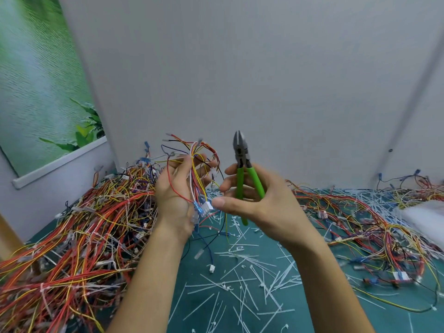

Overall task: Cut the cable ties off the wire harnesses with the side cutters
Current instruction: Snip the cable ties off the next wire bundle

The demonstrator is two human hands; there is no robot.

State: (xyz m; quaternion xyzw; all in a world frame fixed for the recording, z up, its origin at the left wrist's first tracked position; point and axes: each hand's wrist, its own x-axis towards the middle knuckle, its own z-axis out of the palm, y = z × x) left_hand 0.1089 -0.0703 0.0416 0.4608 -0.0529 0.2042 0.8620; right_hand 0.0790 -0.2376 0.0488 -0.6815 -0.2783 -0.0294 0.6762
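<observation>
Wire harness (197, 179) in left hand (177, 191) grip; right hand (254, 200) grasping side cutters (245, 169), blades up.

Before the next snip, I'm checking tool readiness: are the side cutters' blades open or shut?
Slightly open. The side cutters point upward in the right hand, with a thin gap between the blade tips, clear of the harness.

I see a green work mat (276, 239) across the lower centre of the frame, backed by a plain grey wall (264, 68). At upper left hangs a green leafy poster (36, 80); something white and blurred (425, 217) lies at the right edge.
</observation>
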